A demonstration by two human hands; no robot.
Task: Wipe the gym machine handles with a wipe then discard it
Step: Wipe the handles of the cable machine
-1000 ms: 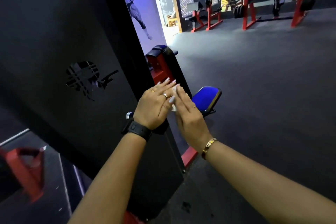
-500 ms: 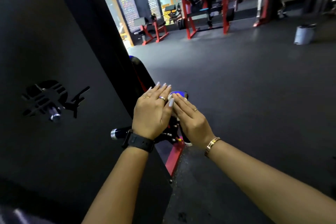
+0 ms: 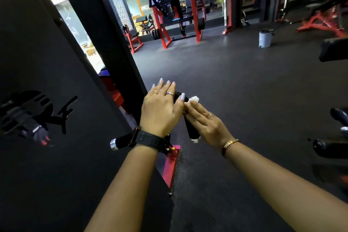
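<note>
Floor [image 3: 244,90] lies dark between handle [image 3: 191,128] and bin [image 3: 265,39].

white wipe [image 3: 194,98], black handle [image 3: 191,128], grey bin [image 3: 265,39]

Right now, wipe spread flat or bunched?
Bunched: the wipe shows as a small white wad past the fingertips of the right hand, against the black handle.
</note>
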